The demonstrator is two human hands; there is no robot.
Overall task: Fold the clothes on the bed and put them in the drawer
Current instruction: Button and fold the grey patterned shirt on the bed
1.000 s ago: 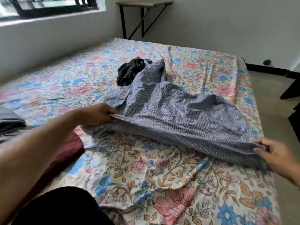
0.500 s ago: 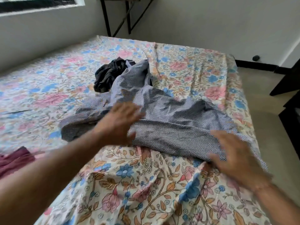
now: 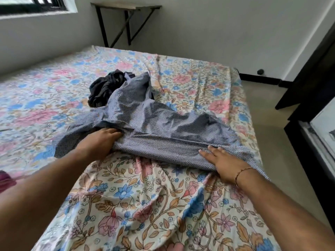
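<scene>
Blue-checked shirt [image 3: 163, 131], floral bedsheet [image 3: 145, 205]

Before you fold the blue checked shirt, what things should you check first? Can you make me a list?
1. Shirt lies on the bed: ok.
2. Shirt spread flat: not ok, it is bunched and creased, one end trailing toward the dark clothes.
3. Left hand on the shirt: ok, its fingertips are tucked under a fold.
4. Right hand on the shirt: ok, it presses flat on the near edge.
5. Shirt clear of the bed's right side: not ok, its end reaches that edge.
6. Drawer ready: cannot tell, no drawer shows plainly.
</scene>
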